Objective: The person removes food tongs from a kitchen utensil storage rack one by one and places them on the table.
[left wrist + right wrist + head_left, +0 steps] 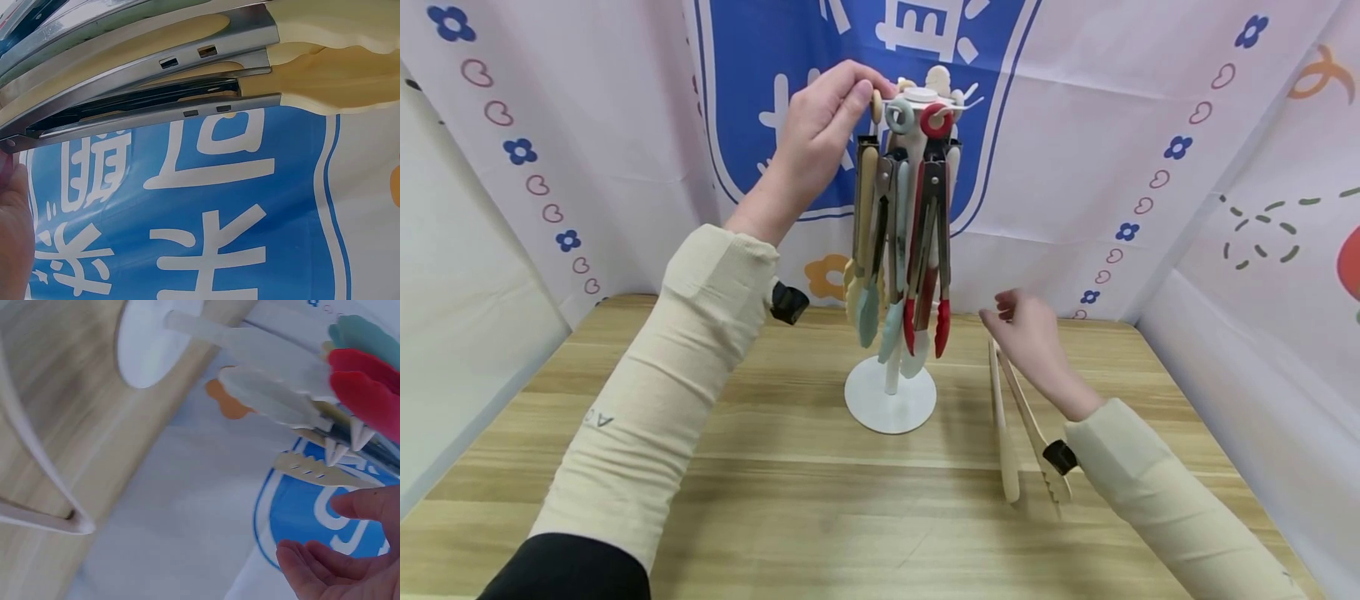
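Note:
A white stand [891, 417] with a round base stands upright, its rotating-looking top hung with tongs. Around it hang red-tipped tongs [943, 329], pale blue-green-tipped tongs [868, 317] and yellow-tipped tongs [350, 75]. My left hand [822, 125] grips the stand's top at its left edge, thumb beside the ring of the yellow tongs; its fingertips are partly hidden. Light wooden tongs [1008, 475] lie spread on the table to the right of the stand. Over their far end hovers my right hand [1028, 333], fingers loosely bent and nothing between them in the right wrist view.
The wooden table [760, 508] reaches back to a white cloth backdrop [1067, 142] with a blue printed panel. Cloth side walls [1285, 275] bound the left and right. Pale tongs [312, 469] hang behind the red ones in the right wrist view.

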Demonstrator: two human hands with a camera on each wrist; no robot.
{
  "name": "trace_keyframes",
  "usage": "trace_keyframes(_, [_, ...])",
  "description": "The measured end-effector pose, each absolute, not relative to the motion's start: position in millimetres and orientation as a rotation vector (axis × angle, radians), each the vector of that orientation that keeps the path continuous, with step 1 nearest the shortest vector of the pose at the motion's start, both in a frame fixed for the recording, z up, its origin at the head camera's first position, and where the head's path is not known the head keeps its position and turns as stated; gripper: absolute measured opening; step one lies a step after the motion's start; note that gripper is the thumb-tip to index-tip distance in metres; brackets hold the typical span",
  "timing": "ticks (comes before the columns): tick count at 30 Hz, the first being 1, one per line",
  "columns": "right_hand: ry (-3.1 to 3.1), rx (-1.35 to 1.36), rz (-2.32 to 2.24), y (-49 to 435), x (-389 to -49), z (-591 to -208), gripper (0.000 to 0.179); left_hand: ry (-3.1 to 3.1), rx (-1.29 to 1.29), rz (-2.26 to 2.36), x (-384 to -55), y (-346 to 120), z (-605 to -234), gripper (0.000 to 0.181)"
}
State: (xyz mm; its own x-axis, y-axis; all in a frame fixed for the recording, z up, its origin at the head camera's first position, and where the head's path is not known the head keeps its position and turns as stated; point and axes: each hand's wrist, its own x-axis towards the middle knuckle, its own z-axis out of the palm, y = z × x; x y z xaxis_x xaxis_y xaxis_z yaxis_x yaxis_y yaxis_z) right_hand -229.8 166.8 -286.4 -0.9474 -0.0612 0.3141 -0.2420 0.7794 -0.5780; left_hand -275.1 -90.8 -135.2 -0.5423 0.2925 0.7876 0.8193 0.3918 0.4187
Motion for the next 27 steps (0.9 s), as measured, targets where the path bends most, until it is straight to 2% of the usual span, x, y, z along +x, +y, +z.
trace_keyframes(27, [-2.269, 0.372, 1.106, 120, -198, -242, 0.027, -2.025, -0.936, -1.116, -275, -91, -136, 0.026])
